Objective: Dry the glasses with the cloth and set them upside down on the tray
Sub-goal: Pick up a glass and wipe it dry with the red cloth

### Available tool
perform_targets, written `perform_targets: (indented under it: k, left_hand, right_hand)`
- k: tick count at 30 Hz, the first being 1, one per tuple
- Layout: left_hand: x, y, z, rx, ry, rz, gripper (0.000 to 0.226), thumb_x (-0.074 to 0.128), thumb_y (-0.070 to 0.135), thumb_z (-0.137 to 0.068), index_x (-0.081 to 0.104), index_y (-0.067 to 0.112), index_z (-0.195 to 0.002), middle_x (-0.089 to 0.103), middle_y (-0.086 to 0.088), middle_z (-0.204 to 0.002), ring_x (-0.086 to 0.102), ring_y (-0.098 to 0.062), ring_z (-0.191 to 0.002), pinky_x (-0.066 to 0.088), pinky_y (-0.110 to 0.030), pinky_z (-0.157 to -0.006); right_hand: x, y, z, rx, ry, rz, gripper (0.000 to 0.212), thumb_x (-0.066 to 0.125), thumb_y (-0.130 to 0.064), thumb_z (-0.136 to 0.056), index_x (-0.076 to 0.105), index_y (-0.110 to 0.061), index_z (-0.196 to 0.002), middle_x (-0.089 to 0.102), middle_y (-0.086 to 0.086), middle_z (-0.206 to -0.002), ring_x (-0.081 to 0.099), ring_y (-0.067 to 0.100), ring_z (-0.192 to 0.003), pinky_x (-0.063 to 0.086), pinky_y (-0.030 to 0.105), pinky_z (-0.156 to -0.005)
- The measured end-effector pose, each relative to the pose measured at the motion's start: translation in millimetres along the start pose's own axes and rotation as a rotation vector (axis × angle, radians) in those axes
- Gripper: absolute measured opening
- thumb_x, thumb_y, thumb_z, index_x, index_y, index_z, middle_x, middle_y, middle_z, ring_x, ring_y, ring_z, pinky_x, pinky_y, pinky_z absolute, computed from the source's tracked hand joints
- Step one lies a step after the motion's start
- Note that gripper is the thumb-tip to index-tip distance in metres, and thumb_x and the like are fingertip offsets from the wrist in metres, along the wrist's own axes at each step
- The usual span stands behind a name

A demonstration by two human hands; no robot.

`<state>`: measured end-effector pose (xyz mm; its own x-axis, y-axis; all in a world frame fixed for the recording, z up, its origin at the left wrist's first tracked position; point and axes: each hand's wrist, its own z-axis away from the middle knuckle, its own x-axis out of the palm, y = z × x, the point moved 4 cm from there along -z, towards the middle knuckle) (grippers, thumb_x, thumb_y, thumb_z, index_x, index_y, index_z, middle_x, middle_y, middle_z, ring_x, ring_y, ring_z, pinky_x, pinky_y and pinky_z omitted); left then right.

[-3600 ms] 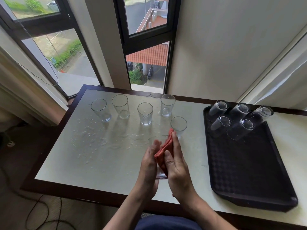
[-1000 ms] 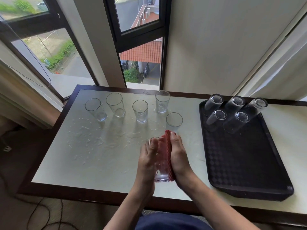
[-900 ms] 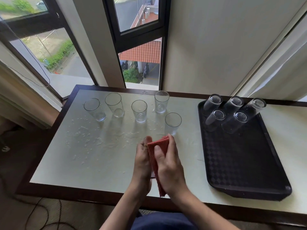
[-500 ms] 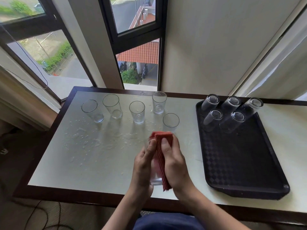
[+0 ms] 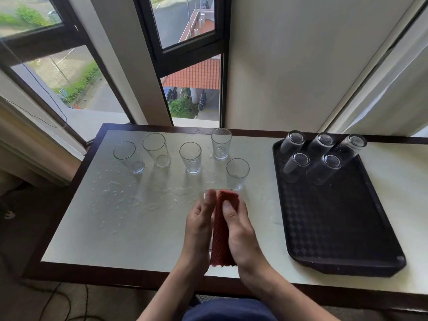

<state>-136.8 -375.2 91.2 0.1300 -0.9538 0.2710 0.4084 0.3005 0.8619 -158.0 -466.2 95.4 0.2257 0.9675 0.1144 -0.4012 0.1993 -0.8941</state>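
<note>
Clear drinking glass (image 5: 209,200) clasped in left hand (image 5: 199,224) above white tabletop (image 5: 143,218), long axis pointing away from the body. Red ribbed cloth (image 5: 222,230) pressed on by right hand (image 5: 240,232), the nearer to black plastic tray (image 5: 335,223), well apart rightward. Versus half a second earlier: cloth drawn flatter.

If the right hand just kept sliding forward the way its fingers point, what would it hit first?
Probably the nearest upright glass, standing just beyond the right hand and the cloth it presses on the held glass. Depth is hard to judge, so it might pass slightly beside it.
</note>
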Motion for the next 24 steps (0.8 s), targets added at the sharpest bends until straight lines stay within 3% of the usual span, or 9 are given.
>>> perform_targets:
  k: [2,6,9,11,14,17,19,22,24]
  left_hand:
    - [-6.3,-1.9,-3.8,0.035,0.049,-0.050,0.089,0.075,0.077,-0.062,0.066,0.010,-0.120,0.071,-0.027,-0.110,0.068,-0.045,-0.107,0.049,-0.063,-0.100]
    - [-7.5,-10.2,-1.7,0.043,0.086,-0.096,0.077,0.070,0.077,-0.067,0.065,0.020,-0.119,0.077,-0.009,-0.107,0.074,-0.030,-0.102,0.053,-0.059,-0.098]
    - [-0.1,-14.5,1.9,0.021,0.013,-0.084,0.080,0.075,0.068,-0.066,0.062,0.010,-0.120,0.076,-0.008,-0.108,0.073,-0.026,-0.105,0.056,-0.046,-0.095]
    - [3.6,-12.1,3.8,0.037,-0.023,-0.105,0.072,0.077,0.062,-0.066,0.066,0.004,-0.108,0.075,-0.013,-0.097,0.073,-0.023,-0.097,0.056,-0.034,-0.084]
    - [1.1,-8.8,1.7,0.020,-0.031,-0.140,0.054,0.082,0.059,-0.072,0.074,0.008,-0.089,0.074,-0.023,-0.091,0.070,-0.023,-0.086,0.053,-0.036,-0.080]
    - [-3.6,-11.6,-2.5,-0.013,0.014,-0.152,0.065,0.079,0.065,-0.069,0.073,0.010,-0.104,0.078,-0.010,-0.099,0.074,-0.022,-0.096,0.055,-0.037,-0.091]
    - [-3.5,-17.4,-3.6,-0.030,0.039,-0.162,0.072,0.072,0.071,-0.073,0.066,0.013,-0.115,0.078,-0.008,-0.104,0.075,-0.023,-0.099,0.054,-0.046,-0.098]
    - [4.6,-25.7,-1.0,-0.049,0.040,-0.146,0.036,0.056,0.053,-0.097,0.065,0.019,-0.102,0.077,-0.005,-0.092,0.074,-0.013,-0.085,0.054,-0.035,-0.084]
    - [13.0,-28.6,0.3,-0.063,0.001,-0.123,0.044,0.074,0.050,-0.085,0.066,0.014,-0.108,0.078,-0.006,-0.095,0.074,-0.011,-0.090,0.053,-0.031,-0.086]
  right_hand:
    - [-1.6,3.2,-0.7,0.025,0.011,-0.050,0.031,0.051,-0.048,-0.095,0.058,-0.028,-0.117,0.072,0.001,-0.103,0.071,0.010,-0.090,0.055,0.034,-0.086]
    - [-1.2,-2.2,-3.2,0.169,-0.044,-0.326,0.056,0.048,-0.055,-0.089,0.065,-0.008,-0.115,0.075,0.019,-0.101,0.073,0.030,-0.087,0.056,0.055,-0.089]
    - [-2.4,-1.5,-5.1,0.118,0.025,-0.240,0.066,0.050,-0.065,-0.083,0.069,-0.008,-0.112,0.075,0.017,-0.101,0.073,0.033,-0.092,0.056,0.056,-0.088]
    - [-4.0,2.1,-5.6,0.064,0.084,-0.147,0.079,0.052,-0.082,-0.072,0.071,-0.015,-0.109,0.076,0.013,-0.100,0.073,0.033,-0.095,0.054,0.060,-0.090]
    - [-6.5,11.4,-8.5,0.064,0.143,-0.071,0.091,0.050,-0.096,-0.056,0.070,-0.021,-0.103,0.075,0.012,-0.097,0.072,0.034,-0.093,0.055,0.057,-0.089]
    - [-15.7,22.3,-26.4,0.084,0.183,0.050,0.091,0.037,-0.101,-0.060,0.069,-0.025,-0.101,0.077,0.006,-0.090,0.073,0.031,-0.085,0.055,0.055,-0.087]
    - [-24.4,27.3,-38.9,0.100,0.228,0.112,0.090,0.033,-0.102,-0.058,0.067,-0.027,-0.094,0.076,0.004,-0.084,0.073,0.031,-0.082,0.055,0.055,-0.086]
    - [-32.1,28.1,-42.0,0.129,0.293,0.163,0.081,0.035,-0.095,-0.064,0.064,-0.024,-0.092,0.074,0.007,-0.088,0.071,0.035,-0.086,0.055,0.055,-0.085]
    - [-29.5,27.9,-32.7,0.154,0.279,0.098,0.074,0.042,-0.089,-0.067,0.062,-0.025,-0.098,0.074,0.009,-0.095,0.071,0.033,-0.091,0.054,0.054,-0.089]
